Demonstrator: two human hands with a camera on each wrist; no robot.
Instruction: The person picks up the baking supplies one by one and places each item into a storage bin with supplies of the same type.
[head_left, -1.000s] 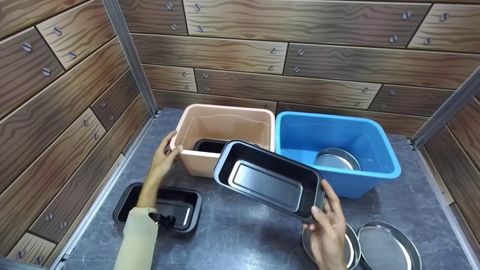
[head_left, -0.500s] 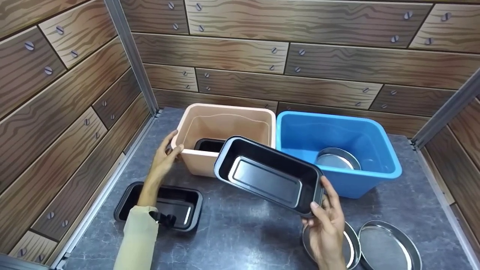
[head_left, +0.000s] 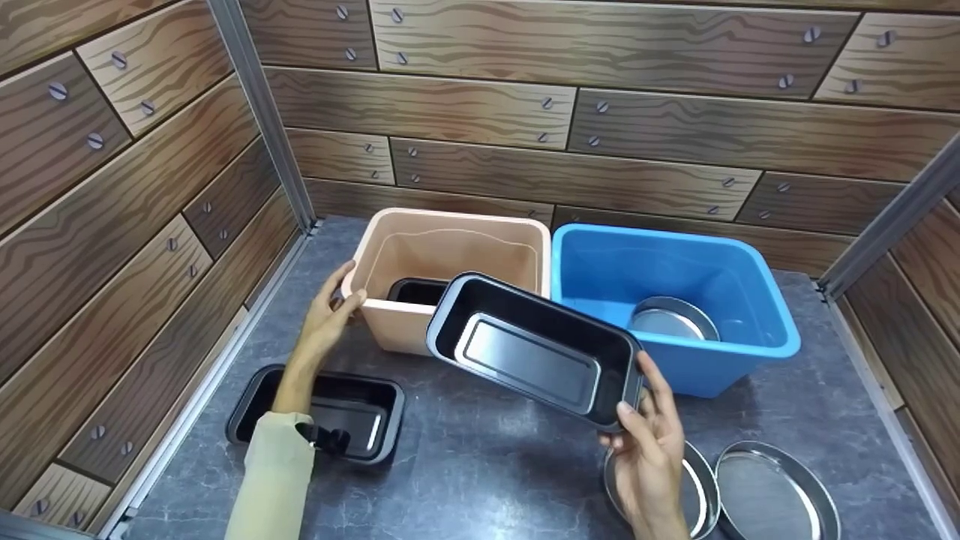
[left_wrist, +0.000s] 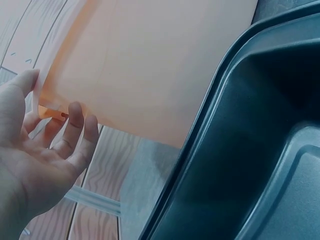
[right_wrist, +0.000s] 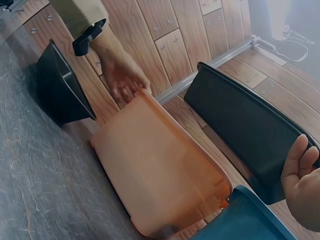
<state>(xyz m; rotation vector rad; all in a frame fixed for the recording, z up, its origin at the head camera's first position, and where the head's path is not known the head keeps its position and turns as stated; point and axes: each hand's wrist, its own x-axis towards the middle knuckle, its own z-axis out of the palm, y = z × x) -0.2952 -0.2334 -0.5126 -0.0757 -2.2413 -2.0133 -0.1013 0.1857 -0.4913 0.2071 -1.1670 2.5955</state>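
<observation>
My left hand (head_left: 328, 311) grips the left front corner of the peach bin (head_left: 405, 330), thumb and fingers around its rim. A dark loaf pan (head_left: 416, 291) lies inside that bin. My right hand (head_left: 651, 450) holds another dark loaf pan (head_left: 529, 364) by its short right end, thumb at the rim. This pan is held up, tilted, its inside facing me, and overlaps the peach bin's front right corner in the head view. In the right wrist view, the underside of the held pan (right_wrist: 240, 130) shows above the peach bin.
A third loaf pan (head_left: 360, 416) sits on the grey table beneath my left forearm. To the right, a blue bin (head_left: 686, 367) holds a round pan (head_left: 671, 319). Two round pans (head_left: 776, 491) rest at front right, one partly behind my right hand. Wood-patterned walls enclose the table.
The held loaf pan's right end has risen slightly, along with my right hand. My left hand stays on the peach bin's rim.
</observation>
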